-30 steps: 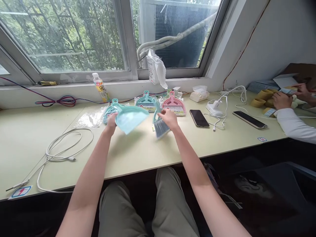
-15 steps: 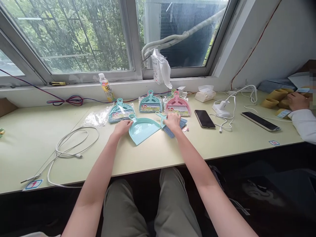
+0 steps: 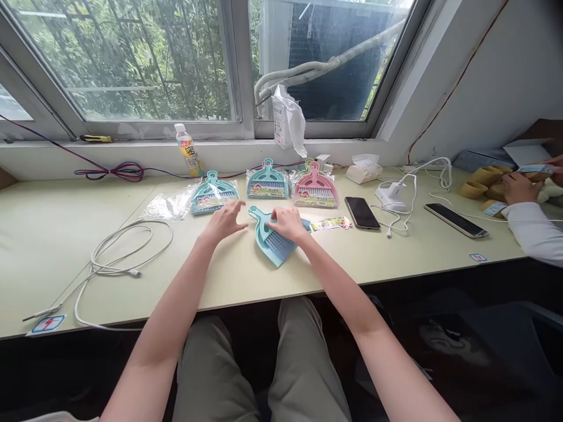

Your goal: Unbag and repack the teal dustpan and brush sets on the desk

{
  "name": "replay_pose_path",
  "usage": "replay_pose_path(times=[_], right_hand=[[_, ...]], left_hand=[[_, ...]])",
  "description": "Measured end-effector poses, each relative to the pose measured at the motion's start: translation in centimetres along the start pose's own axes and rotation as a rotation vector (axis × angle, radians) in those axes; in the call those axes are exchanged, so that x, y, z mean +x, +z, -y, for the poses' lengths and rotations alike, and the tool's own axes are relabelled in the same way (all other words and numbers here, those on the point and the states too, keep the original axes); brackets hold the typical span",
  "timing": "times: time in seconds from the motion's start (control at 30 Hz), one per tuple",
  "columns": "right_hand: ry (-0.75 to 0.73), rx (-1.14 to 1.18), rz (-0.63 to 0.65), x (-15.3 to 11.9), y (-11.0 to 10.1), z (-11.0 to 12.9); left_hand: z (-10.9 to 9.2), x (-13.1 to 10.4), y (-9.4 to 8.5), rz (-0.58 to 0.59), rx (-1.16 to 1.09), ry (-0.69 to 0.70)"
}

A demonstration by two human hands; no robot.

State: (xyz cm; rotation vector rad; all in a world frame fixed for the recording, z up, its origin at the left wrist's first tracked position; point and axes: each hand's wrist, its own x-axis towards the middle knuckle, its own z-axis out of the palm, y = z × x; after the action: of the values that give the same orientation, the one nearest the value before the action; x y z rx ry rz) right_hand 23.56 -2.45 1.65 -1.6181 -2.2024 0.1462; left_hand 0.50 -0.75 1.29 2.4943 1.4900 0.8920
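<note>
My right hand (image 3: 288,223) is closed on a mint-green hand brush (image 3: 278,241) with blue-grey bristles. The brush lies over a matching mint-green dustpan (image 3: 264,251) on the table, covering most of it. To the left, my left hand (image 3: 223,223) is held open with thumb and fingers apart, just clear of the dustpan's edge. Behind the hands lie a wrapped teal set (image 3: 214,196), another wrapped teal set (image 3: 268,183) and a wrapped pink set (image 3: 315,189), each with dustpan and brush. A printed paper label (image 3: 331,223) lies right of the brush.
Crumpled clear plastic (image 3: 167,205) and a coiled white cable (image 3: 99,266) lie at left. A drink bottle (image 3: 188,152) stands by the window. At right are a phone (image 3: 362,212), a charger (image 3: 391,196), a second phone (image 3: 457,220) and another person's hand (image 3: 521,189).
My left hand has let go of the dustpan and opened. My right hand has brought the brush left onto the dustpan. The paper label, mostly hidden before, now shows.
</note>
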Motion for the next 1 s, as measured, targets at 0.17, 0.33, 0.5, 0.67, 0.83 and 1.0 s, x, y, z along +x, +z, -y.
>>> replay_pose_path(times=[0.17, 0.33, 0.5, 0.67, 0.83, 1.0], right_hand=[[-0.062, 0.073, 0.065, 0.3, 0.9, 0.0], [-0.101, 0.189, 0.056, 0.5, 1.9, -0.2], [-0.115, 0.259, -0.015, 0.8, 2.8, -0.3], [-0.117, 0.302, -0.024, 1.3, 3.4, -0.4], [-0.129, 0.316, 0.028, 1.6, 3.7, -0.5], [-0.122, 0.321, 0.03, 1.5, 3.7, -0.3]], left_hand=[[0.3, 0.2, 2.4, -0.043, 0.187, 0.259], [-0.5, 0.5, 2.9, 0.046, 0.366, 0.388], [-0.4, 0.5, 2.4, 0.07, 0.509, 0.446], [-0.6, 0.7, 2.5, 0.113, 0.604, 0.419], [-0.3, 0.5, 2.7, 0.188, 0.538, 0.354], [0.4, 0.4, 3.3, 0.154, 0.44, 0.284]])
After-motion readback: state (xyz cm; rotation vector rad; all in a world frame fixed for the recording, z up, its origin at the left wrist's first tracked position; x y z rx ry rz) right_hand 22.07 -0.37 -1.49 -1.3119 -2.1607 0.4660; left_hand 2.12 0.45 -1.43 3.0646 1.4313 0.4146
